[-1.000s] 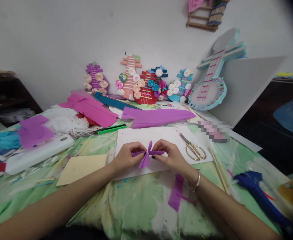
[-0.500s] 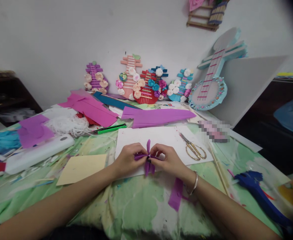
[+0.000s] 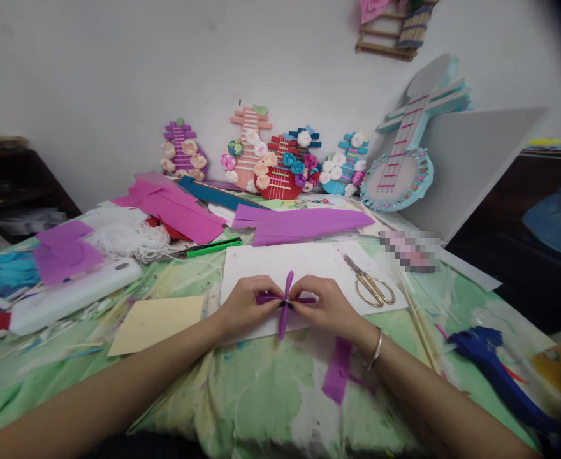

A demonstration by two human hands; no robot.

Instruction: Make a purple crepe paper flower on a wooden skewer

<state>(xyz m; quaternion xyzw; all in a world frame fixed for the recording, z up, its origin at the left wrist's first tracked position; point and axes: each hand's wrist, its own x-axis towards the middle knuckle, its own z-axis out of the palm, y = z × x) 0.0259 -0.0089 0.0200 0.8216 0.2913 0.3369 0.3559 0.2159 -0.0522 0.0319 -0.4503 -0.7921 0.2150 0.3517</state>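
A: Eyes on the centre of the frame! The left hand (image 3: 249, 306) and the right hand (image 3: 327, 301) come nearly together over the near part of the white sheet (image 3: 261, 258).

B: What's in those fingers?

A: The purple bow (image 3: 283, 320), dead centre! Both hands pinch it, fingers narrow, one on each side of its middle. One tip points up the frame, another down.

B: And at the middle?

A: A white spot (image 3: 287, 299), too small to make out.

B: What's around them?

A: Scissors (image 3: 373, 287) lie on the sheet, right of centre. Below the right hand, a purple strip (image 3: 338, 373) lies on the bench (image 3: 261, 395).

B: Elsewhere?

A: A yellow card (image 3: 159, 324), left of the left hand. And a blue tool (image 3: 493, 373), lower right, well apart from both hands!
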